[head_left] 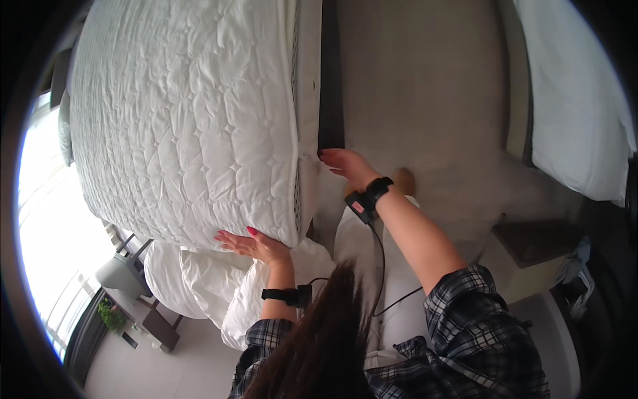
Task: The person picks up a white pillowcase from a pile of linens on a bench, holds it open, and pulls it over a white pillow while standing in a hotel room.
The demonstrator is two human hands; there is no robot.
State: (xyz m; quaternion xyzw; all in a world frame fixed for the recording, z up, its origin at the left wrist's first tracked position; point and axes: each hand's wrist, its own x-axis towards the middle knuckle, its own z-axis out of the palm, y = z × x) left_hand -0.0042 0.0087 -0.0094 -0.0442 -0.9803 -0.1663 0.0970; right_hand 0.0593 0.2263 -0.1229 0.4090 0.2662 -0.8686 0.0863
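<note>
At the mattress [179, 120] corner: white quilted pad on top, puffy stitched pattern, side panel with a dotted mesh-like strip running down the edge. The mattress fills the upper left of the view, with its near corner toward the person.

Left hand [252, 245] sits under that near corner, palm flat against the quilted fabric, fingers spread and extended, nails painted red. Not gripping anything I can confirm; it may only be pressing.

Right hand [345, 163] is at the mattress side edge, just right of the mesh strip, fingers reaching toward the seam. Fingertips are partly hidden against the fabric, so I can't tell if it pinches the cover or only touches it.

Both wrists carry black bands [364, 199]; a thin black cable [380, 266] runs from the right one down toward the body. Plaid sleeves [465, 299], and dark hair [319, 339] blocks the lower centre.

Below the mattress corner: a bunched white duvet [199, 286], soft and crumpled. Right of the mattress: a dark bed frame strip [330, 73], then grey floor [419, 86]. Far right of the mattress: a second white bed [578, 106], cut off by the rim. Left of the mattress: a bright window [46, 219], blown out.
</note>
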